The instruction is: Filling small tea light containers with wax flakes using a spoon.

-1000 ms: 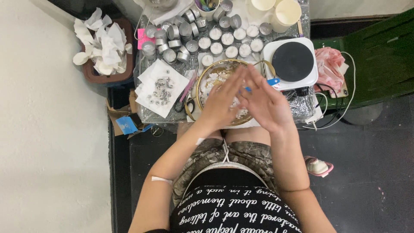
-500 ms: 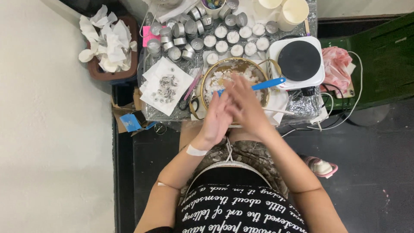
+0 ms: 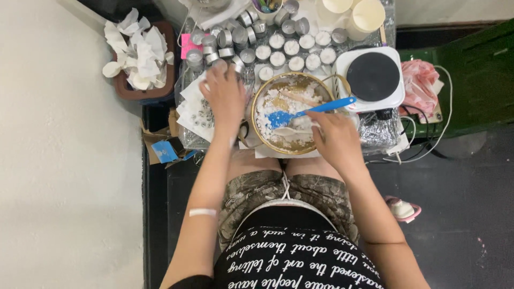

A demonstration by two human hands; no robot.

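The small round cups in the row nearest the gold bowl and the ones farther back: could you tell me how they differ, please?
The near cups are filled with white material and stand upright in a tidy row; the far cups look empty, bare silver metal, several tipped on their sides in a loose pile. Both are small round metal cups, alike in size, beyond the gold bowl.

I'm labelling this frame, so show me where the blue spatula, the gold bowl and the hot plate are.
blue spatula [image 3: 316,109]: head view, middle of its handle.
gold bowl [image 3: 256,128]: head view, left rim.
hot plate [image 3: 373,76]: head view, centre of the black round top.
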